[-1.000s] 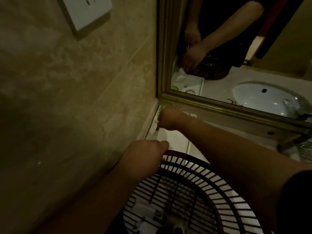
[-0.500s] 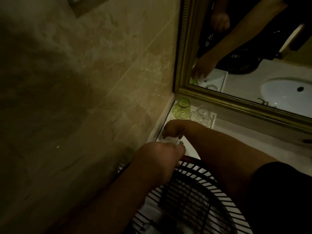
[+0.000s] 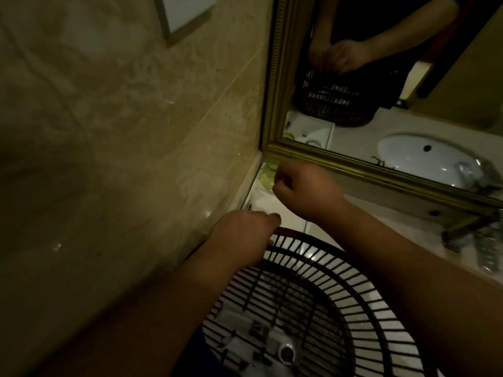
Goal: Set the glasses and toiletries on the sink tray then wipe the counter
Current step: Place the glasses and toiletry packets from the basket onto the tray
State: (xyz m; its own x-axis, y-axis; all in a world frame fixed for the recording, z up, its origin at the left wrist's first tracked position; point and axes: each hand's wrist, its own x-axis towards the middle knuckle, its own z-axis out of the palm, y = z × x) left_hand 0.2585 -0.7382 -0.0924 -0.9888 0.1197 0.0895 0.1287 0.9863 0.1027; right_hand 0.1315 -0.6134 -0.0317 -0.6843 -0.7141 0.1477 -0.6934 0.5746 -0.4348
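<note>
A white tray (image 3: 268, 204) lies on the counter in the corner between the tiled wall and the mirror. A green glass (image 3: 268, 174) stands at its far end, partly hidden by my right hand (image 3: 304, 189). That hand hovers over the tray with its fingers curled into a fist, and nothing shows in it. My left hand (image 3: 245, 235) grips the rim of a dark slatted basket (image 3: 326, 281) at the counter's near edge. Pale wrapped toiletry packets (image 3: 253, 341) lie in the basket's bottom. A small dark item (image 3: 249, 205) rests by the wall on the tray.
A gold-framed mirror (image 3: 353, 165) runs along the back and reflects the sink basin, the basket and my hands. A metal tap (image 3: 462, 229) and a crinkled plastic wrapper (image 3: 490, 251) sit at the right. A switch plate (image 3: 187, 12) is on the wall.
My right hand has risen from the tray's near part toward the green glass and now hides the clear glass. My left hand stays on the basket rim.
</note>
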